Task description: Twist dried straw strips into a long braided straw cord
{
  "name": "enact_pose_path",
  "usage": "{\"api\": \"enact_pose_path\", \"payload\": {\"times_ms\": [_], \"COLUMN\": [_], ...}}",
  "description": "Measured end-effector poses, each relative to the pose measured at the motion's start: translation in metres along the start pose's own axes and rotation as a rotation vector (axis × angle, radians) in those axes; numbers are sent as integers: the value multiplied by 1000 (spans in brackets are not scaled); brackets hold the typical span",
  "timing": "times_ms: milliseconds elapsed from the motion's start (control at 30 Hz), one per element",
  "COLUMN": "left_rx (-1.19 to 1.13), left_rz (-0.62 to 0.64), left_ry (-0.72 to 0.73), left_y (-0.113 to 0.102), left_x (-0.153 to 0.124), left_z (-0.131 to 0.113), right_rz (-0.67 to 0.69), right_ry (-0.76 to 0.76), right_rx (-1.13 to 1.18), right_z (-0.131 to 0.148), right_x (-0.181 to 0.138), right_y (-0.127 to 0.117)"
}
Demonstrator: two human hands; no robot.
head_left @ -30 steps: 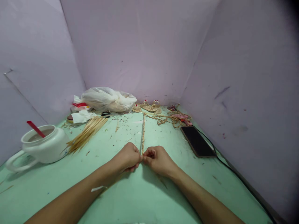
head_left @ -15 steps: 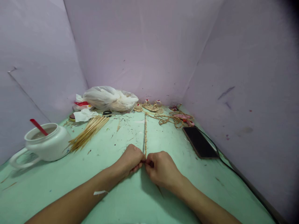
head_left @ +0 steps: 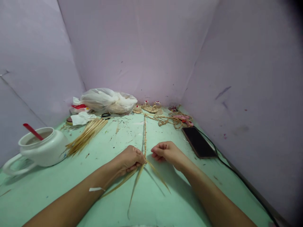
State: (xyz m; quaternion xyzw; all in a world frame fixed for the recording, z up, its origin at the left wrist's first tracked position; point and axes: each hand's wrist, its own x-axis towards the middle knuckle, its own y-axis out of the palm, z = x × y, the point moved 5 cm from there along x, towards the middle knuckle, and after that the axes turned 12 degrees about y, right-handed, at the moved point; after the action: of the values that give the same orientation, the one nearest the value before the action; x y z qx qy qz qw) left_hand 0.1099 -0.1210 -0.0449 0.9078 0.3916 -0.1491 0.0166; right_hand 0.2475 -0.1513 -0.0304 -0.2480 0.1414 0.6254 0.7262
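Observation:
A narrow straw-coloured braid (head_left: 145,135) runs straight away from me along the middle of the table. My left hand (head_left: 132,159) is closed, pinching the braid's near end between thumb and fingers. Below that pinch, three loose strands (head_left: 136,186) fan out toward me, one to the left, one in the middle and one to the right. My right hand (head_left: 167,153) hovers just right of the braid, apart from it, fingers loosely curled and holding nothing that I can see. A white strip (head_left: 96,189) sticks out at my left wrist.
At left stand a white mug (head_left: 47,151) with a red stick and a bundle of straw strips (head_left: 86,137). Behind lie scissors (head_left: 105,115), a plastic bag (head_left: 107,101) and small woven pieces (head_left: 151,107). A phone (head_left: 199,143) with a cable and tangled braided cord (head_left: 165,120) are at right.
My right hand has let go of the braid's near end and moved up and to the right. The loose strands now show spread out. My left hand keeps its pinch.

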Motion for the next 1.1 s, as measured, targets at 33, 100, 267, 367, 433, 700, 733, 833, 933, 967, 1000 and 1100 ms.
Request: {"api": "enact_pose_path", "payload": {"times_ms": [33,100,267,367,433,700,733,833,933,967,1000,1100], "left_rx": [3,16,101,145,200,365,372,364,324,312,303,280], "left_rz": [9,14,-60,-49,-12,-12,-21,4,67,76,79,80], "left_ry": [8,25,78,268,352,427,441,444,400,390,384,372], "left_y": [1,3,7,7,7,5,5,5,6,5,5,4], "left_x": [0,0,-1,0,0,-3,-3,-1,2,2,3,5], "left_z": [-1,-2,0,-5,-7,-9,-9,-8,-9,-10,-11,-10], "right_rz": [28,-1,-97,-158,-277,-692,-699,-725,-764,-768,-766,-760], "right_ry": [30,12,-35,-58,-155,-317,-286,-168,-114,-103,-92,-95], "right_rx": [32,91,267,195,47,-655,-718,-852,-929,-944,-952,-952], "right_z": [-2,-3,-2,13,33,118,122,126,123,122,119,114], "right_x": [2,5,17,46,76,173,180,197,205,205,204,198], "right_y": [1,-2,-15,-26,-37,-41,-34,-20,-15,-15,-16,-18]}}
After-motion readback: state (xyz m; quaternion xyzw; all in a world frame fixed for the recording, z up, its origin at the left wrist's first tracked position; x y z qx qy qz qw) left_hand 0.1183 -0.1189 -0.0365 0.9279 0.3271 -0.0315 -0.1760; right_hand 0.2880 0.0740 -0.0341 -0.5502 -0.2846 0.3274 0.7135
